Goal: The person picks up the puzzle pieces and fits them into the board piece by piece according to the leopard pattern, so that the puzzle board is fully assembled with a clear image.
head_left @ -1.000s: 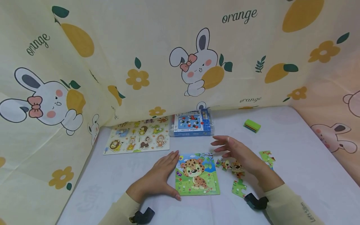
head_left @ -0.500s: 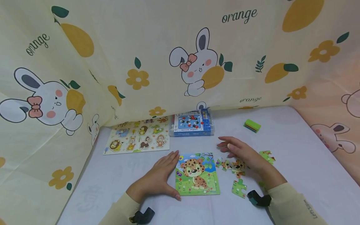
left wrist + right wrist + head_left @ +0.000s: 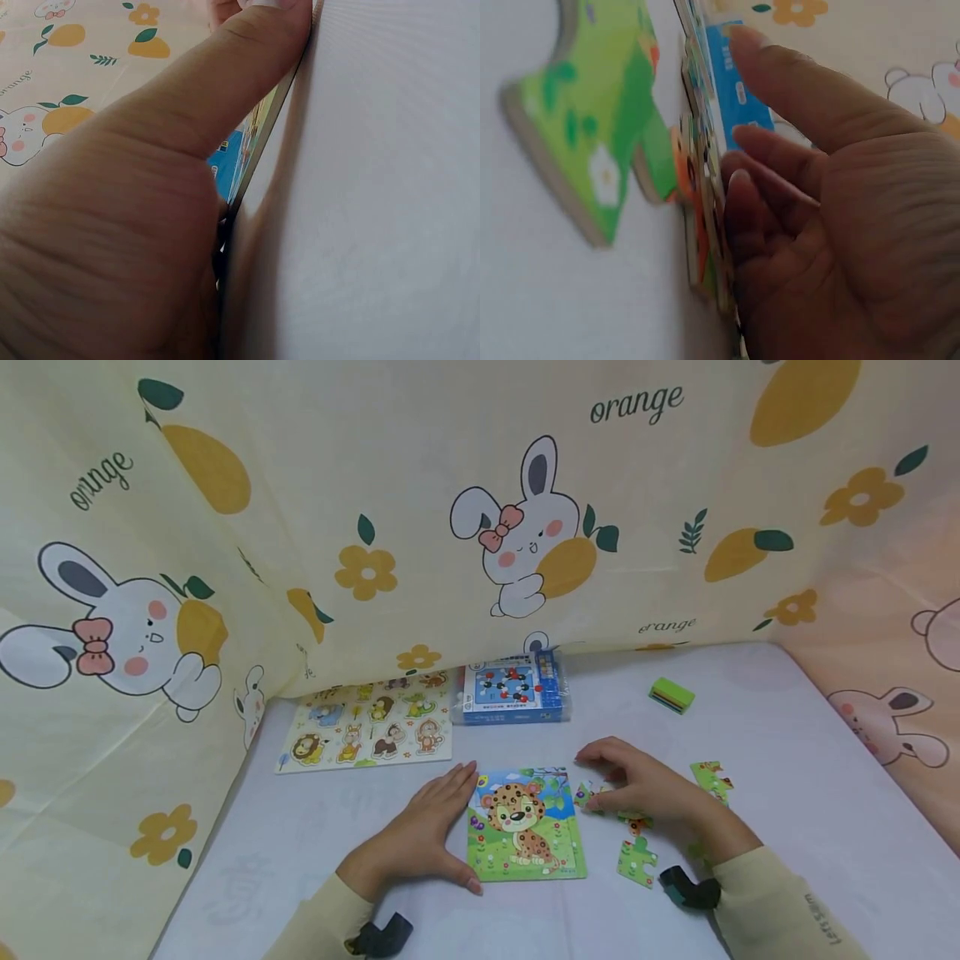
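A square leopard picture puzzle (image 3: 523,835) lies on the white table in the head view. Against its left edge rests my left hand (image 3: 416,833), fingers stretched and thumb at the near corner. To the right, my right hand (image 3: 648,789) hovers low over loose puzzle pieces with its fingers bent. A gap shows between thumb and fingers in the right wrist view, and I see no piece held there. One blue and green piece (image 3: 584,796) lies by the thumb tip; several others are partly hidden under the hand. A green piece (image 3: 637,862) lies nearer me.
An animal board (image 3: 367,727) and a blue plastic-wrapped box (image 3: 512,693) stand at the back. A green block with coloured layers (image 3: 671,695) lies at the back right. Another puzzle piece (image 3: 712,781) is beyond my right wrist. A printed curtain (image 3: 420,460) encloses the table.
My right hand first drew back slightly to the right, then came down over the loose pieces with its fingers bending. The left hand and the leopard puzzle have not moved.
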A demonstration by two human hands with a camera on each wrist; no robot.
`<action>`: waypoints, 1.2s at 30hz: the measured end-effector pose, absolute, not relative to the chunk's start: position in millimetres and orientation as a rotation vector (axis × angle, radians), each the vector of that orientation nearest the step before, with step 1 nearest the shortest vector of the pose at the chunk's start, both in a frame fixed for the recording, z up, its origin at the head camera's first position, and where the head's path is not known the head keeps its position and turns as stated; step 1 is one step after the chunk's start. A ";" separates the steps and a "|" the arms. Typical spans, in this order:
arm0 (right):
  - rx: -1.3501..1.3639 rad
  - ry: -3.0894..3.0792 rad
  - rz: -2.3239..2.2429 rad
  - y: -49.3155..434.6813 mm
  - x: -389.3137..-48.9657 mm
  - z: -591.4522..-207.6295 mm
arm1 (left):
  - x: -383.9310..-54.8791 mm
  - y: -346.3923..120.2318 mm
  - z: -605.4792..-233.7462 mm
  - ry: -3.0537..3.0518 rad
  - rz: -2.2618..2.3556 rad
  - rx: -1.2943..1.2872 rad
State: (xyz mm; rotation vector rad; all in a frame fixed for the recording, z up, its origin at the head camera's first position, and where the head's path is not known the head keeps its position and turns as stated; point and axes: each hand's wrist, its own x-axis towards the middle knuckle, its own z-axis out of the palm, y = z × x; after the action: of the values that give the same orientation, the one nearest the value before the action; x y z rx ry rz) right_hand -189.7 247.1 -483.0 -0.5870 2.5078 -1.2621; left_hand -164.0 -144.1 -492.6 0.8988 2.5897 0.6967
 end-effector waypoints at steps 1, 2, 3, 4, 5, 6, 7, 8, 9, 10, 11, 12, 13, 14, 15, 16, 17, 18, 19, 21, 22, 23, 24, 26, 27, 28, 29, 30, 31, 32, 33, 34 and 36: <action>-0.591 2.530 -1.248 244.9 -189.4 -483.3 | -163.8 -144.2 -492.5 2.589 0.703 0.902; -0.592 2.553 -1.231 242.7 -189.2 -483.4 | -163.7 -144.3 -492.5 2.588 0.709 0.904; -0.594 2.575 -1.215 240.3 -188.9 -483.4 | -163.4 -144.3 -492.3 2.587 0.713 0.906; -0.576 2.588 -1.203 237.7 -188.6 -483.3 | -163.4 -144.4 -492.4 2.588 0.715 0.906; -0.560 2.599 -1.190 235.5 -188.5 -483.1 | -163.4 -144.5 -492.6 2.588 0.715 0.908; -0.545 2.604 -1.182 233.3 -188.2 -482.6 | -163.3 -144.5 -492.6 2.588 0.715 0.909; -0.539 2.605 -1.176 231.4 -187.8 -481.9 | -163.3 -144.6 -492.7 2.590 0.713 0.910; -0.530 2.605 -1.173 229.6 -187.4 -481.2 | -163.2 -144.8 -492.8 2.592 0.711 0.909; -0.524 2.606 -1.172 228.0 -186.8 -480.5 | -163.3 -144.9 -493.0 2.594 0.708 0.908; -0.518 2.613 -1.164 226.7 -186.2 -479.7 | -163.4 -144.9 -493.3 2.595 0.706 0.907; -0.512 2.627 -1.151 225.7 -185.6 -478.9 | -163.4 -144.9 -493.3 2.596 0.703 0.907; -0.502 2.644 -1.134 224.8 -184.8 -477.8 | -163.5 -145.0 -493.6 2.595 0.699 0.906; -0.492 2.666 -1.113 224.2 -184.0 -476.7 | -163.6 -145.0 -493.9 2.596 0.696 0.907; -0.480 2.690 -1.090 223.6 -183.2 -475.4 | -163.8 -145.0 -494.3 2.596 0.692 0.906; -0.464 2.713 -1.066 223.2 -182.4 -474.2 | -163.9 -145.0 -494.5 2.596 0.693 0.908; -0.450 2.734 -1.042 222.8 -181.6 -473.0 | -163.8 -145.0 -494.4 2.595 0.694 0.910; -0.436 2.747 -1.027 222.4 -180.8 -471.6 | -163.8 -145.0 -494.3 2.594 0.693 0.909; -0.436 2.752 -1.014 222.2 -180.1 -470.3 | -163.7 -145.0 -494.2 2.592 0.695 0.909; -0.441 2.755 -1.003 222.1 -179.7 -469.3 | -163.5 -145.0 -493.8 2.591 0.701 0.910; -0.445 2.747 -0.998 221.4 -179.4 -468.1 | -163.3 -145.0 -493.6 2.589 0.709 0.913; -0.450 2.733 -1.008 221.2 -179.8 -467.8 | -163.4 -144.8 -493.4 2.587 0.710 0.913; -0.444 2.710 -1.025 220.8 -179.9 -467.4 | -163.3 -144.8 -493.2 2.586 0.712 0.915; -0.438 2.687 -1.039 220.6 -180.1 -467.1 | -163.3 -144.7 -492.9 2.586 0.712 0.917; -0.418 2.642 -1.082 219.9 -180.3 -466.9 | -163.8 -144.4 -492.7 2.587 0.703 0.917; -0.407 2.616 -1.111 219.8 -180.4 -466.9 | -163.9 -144.4 -492.5 2.587 0.696 0.914; -0.405 2.596 -1.135 219.9 -180.2 -466.7 | -164.2 -144.3 -492.3 2.587 0.692 0.912; -0.400 2.584 -1.153 219.8 -179.8 -466.2 | -164.4 -144.3 -492.2 2.587 0.686 0.910; -0.403 2.582 -1.170 220.0 -179.8 -465.9 | -164.7 -144.4 -492.4 2.588 0.684 0.909; -0.402 2.582 -1.191 220.2 -179.8 -465.7 | -164.9 -144.4 -492.8 2.588 0.685 0.908; -0.397 2.580 -1.212 220.2 -179.8 -465.5 | -164.9 -144.5 -492.9 2.588 0.684 0.908; -0.389 2.578 -1.238 220.5 -179.7 -464.9 | -164.8 -144.6 -492.8 2.587 0.688 0.908; -0.379 2.577 -1.262 220.6 -179.6 -464.2 | -164.6 -144.8 -492.7 2.586 0.694 0.910; -0.353 2.567 -1.311 220.3 -179.3 -462.9 | -164.1 -145.1 -492.6 2.584 0.704 0.912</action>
State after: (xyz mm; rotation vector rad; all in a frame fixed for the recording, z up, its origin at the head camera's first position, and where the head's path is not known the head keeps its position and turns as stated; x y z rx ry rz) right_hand -179.3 220.3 -462.9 -0.3531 2.5666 -1.3114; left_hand -164.1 -145.1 -492.6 0.9124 2.5840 0.7042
